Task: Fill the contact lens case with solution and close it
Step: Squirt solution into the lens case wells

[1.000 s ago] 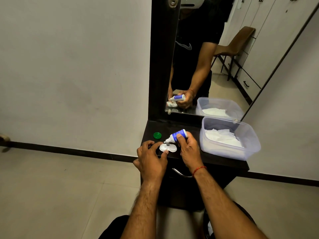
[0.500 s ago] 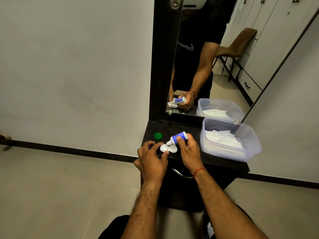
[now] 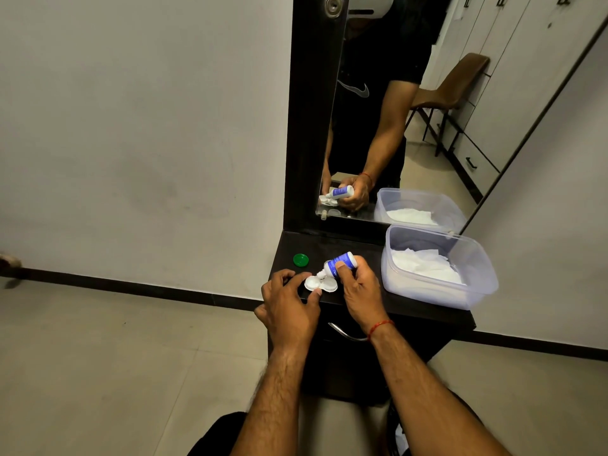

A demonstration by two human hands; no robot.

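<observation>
A white two-well contact lens case (image 3: pixel 324 285) lies open on the dark counter (image 3: pixel 358 251). My left hand (image 3: pixel 289 302) holds it at its near-left edge between thumb and fingertips. My right hand (image 3: pixel 357 287) grips a small white solution bottle with a blue label (image 3: pixel 340 262), tilted down to the left. The bottle's nozzle sits over the left well of the case. A green round cap (image 3: pixel 300 260) lies flat on the counter to the left, apart from the case.
A clear plastic tub (image 3: pixel 473 291) holding white tissue stands on the counter's right side. A mirror (image 3: pixel 378 126) rises behind the counter and reflects the hands. A drawer handle (image 3: pixel 345 335) sits just below the counter's front edge.
The bottle has tipped further down and moved closer, bringing its nozzle onto the left well of the case. My left hand has stayed on the case.
</observation>
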